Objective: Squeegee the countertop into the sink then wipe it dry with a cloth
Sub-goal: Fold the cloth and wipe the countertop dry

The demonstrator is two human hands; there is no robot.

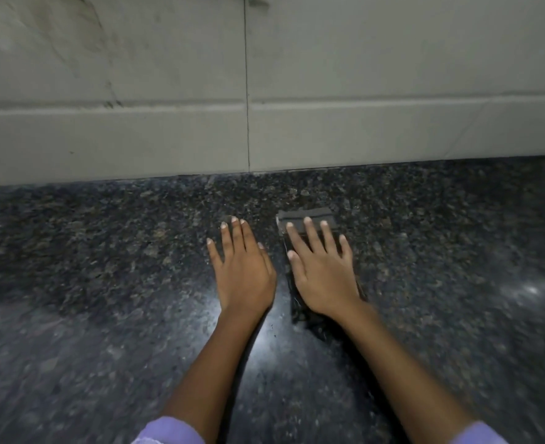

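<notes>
- The right hand [324, 274] lies flat, fingers straight and spread, pressing a dark folded cloth [306, 217] onto the speckled black countertop [104, 283] — just right of frame centre.
- The left hand [243, 267] rests flat beside it, fingers straight, on bare stone, holding nothing.
- A pale tiled wall [168, 75] fills the upper frame.
- Lilac sleeves [168, 431] show at the bottom edge.

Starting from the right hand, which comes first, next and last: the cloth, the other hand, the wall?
1. Cloth: right under the right hand, pressed flat.
2. Left hand: just beside it, flat on the countertop.
3. Wall: farthest, behind the countertop.
</notes>
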